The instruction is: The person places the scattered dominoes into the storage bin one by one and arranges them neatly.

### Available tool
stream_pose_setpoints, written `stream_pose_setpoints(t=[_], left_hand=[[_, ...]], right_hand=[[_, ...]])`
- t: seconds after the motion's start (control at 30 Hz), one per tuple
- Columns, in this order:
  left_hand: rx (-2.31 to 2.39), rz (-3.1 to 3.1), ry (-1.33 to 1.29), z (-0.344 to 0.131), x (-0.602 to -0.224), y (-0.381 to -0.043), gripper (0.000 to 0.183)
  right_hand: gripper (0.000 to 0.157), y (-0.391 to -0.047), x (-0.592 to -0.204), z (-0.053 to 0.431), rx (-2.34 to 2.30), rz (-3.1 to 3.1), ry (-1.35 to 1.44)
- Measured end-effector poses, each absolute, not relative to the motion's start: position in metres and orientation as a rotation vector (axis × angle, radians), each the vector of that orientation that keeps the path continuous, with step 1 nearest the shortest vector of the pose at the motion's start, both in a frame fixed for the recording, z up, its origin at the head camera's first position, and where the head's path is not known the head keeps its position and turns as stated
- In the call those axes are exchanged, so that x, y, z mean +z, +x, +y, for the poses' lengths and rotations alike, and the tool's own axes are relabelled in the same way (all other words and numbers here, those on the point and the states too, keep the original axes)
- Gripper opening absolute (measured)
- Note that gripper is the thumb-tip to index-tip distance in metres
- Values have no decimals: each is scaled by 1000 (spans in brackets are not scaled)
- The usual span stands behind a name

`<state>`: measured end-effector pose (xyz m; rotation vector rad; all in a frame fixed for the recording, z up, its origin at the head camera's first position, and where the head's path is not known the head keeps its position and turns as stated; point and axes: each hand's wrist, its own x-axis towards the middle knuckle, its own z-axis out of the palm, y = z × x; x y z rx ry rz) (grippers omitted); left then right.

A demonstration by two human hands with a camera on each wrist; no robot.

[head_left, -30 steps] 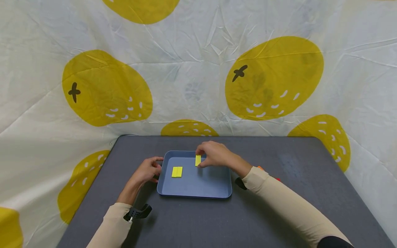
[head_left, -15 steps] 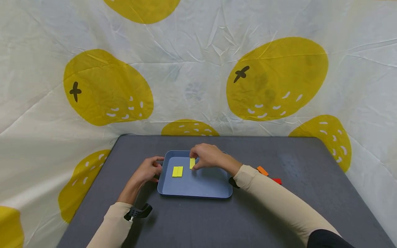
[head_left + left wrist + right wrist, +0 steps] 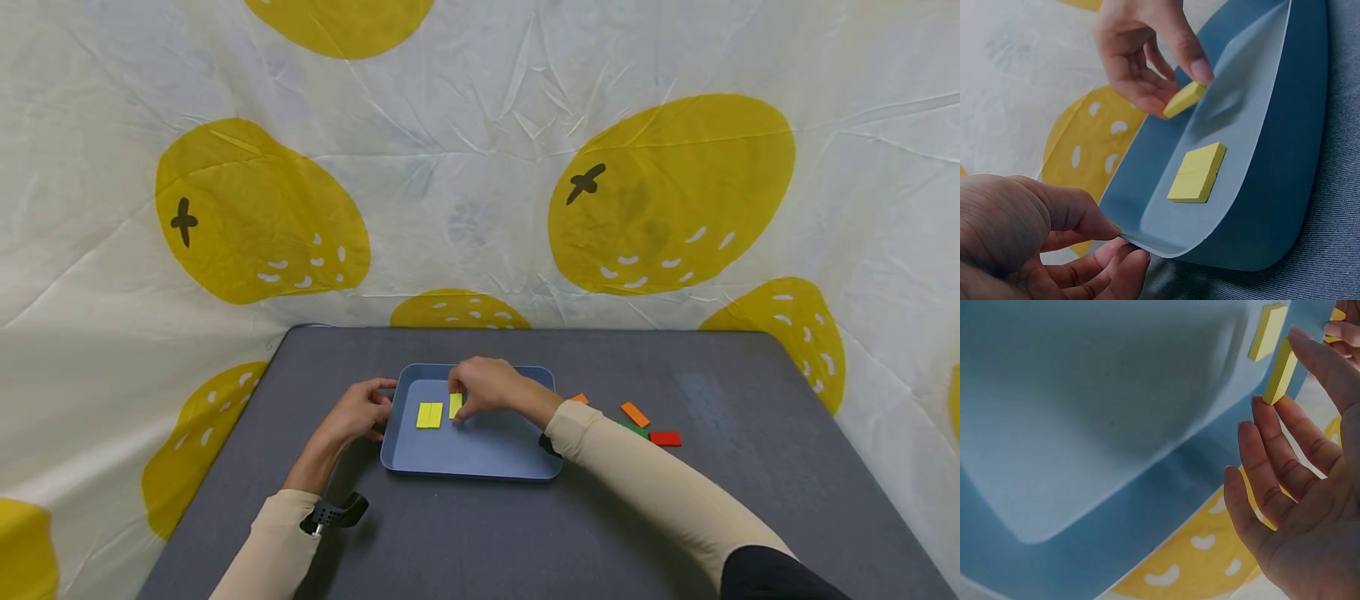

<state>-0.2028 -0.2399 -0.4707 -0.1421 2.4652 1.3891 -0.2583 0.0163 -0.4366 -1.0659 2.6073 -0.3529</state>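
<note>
A blue tray [image 3: 480,458] with a low raised rim lies on the grey table. My left hand [image 3: 360,412] holds its left edge, with thumb and fingers pinching the rim in the left wrist view. Two flat yellow blocks [image 3: 429,415] lie side by side on the tray floor, long edges together. Over the tray, just right of that pair, my right hand [image 3: 487,383] pinches a third yellow block [image 3: 1280,372] by its ends between thumb and fingertips. In the left wrist view this held block [image 3: 1184,100] is tilted and above the tray floor.
Right of the tray, an orange block [image 3: 634,414], a red block [image 3: 665,438] and a green block [image 3: 636,430] lie on the table [image 3: 465,533]. Another orange block [image 3: 578,399] shows partly behind the right sleeve. A fruit-patterned cloth [image 3: 465,217] hangs behind the table.
My right hand has carried the yellow block leftward and nearer to me, close to the pair. The colored blocks on the right have come into view from behind the sleeve. My left hand stays put.
</note>
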Motion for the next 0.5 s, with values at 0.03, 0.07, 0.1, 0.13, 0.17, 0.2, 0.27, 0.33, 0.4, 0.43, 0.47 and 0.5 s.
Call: stream_pose_setpoints(t=[0.03, 0.07, 0.1, 0.13, 0.17, 0.2, 0.27, 0.33, 0.4, 0.43, 0.47, 0.5], left_hand=[[1386, 2468, -140, -240, -471, -203, 54], [1387, 2469, -145, -240, -471, -203, 54], [1391, 2467, -151, -240, -471, -203, 55], [1389, 2469, -145, -240, -471, -203, 55], [1388, 2470, -143, -240, -472, -203, 55], [1388, 2472, -140, -240, -472, -203, 55], [1390, 2471, -138, -240, -473, -203, 55], [1389, 2473, -133, -241, -474, -203, 55], [1391, 2474, -132, -241, -474, -203, 55], [1391, 2475, -130, -241, -474, -203, 55], [1390, 2477, -128, -241, -474, -203, 55], [1391, 2479, -127, -240, -474, -203, 55]], right_hand=[[46, -258, -438, 15, -342, 2606, -1066], [45, -258, -439, 14, -334, 2606, -1065], [45, -258, -440, 13, -326, 2605, -1062], [45, -258, -441, 11, -321, 2605, -1061], [45, -258, -442, 10, -319, 2605, -1056], [44, -258, -443, 9, -314, 2605, -1054], [44, -259, -445, 7, -303, 2606, -1049], [42, -259, -448, 5, -285, 2614, -1048], [40, -259, -451, 3, -269, 2623, -1048], [39, -259, -452, 2, -264, 2628, -1048], [38, -259, -453, 1, -257, 2633, -1049], [38, -258, -454, 1, -251, 2636, -1049]])
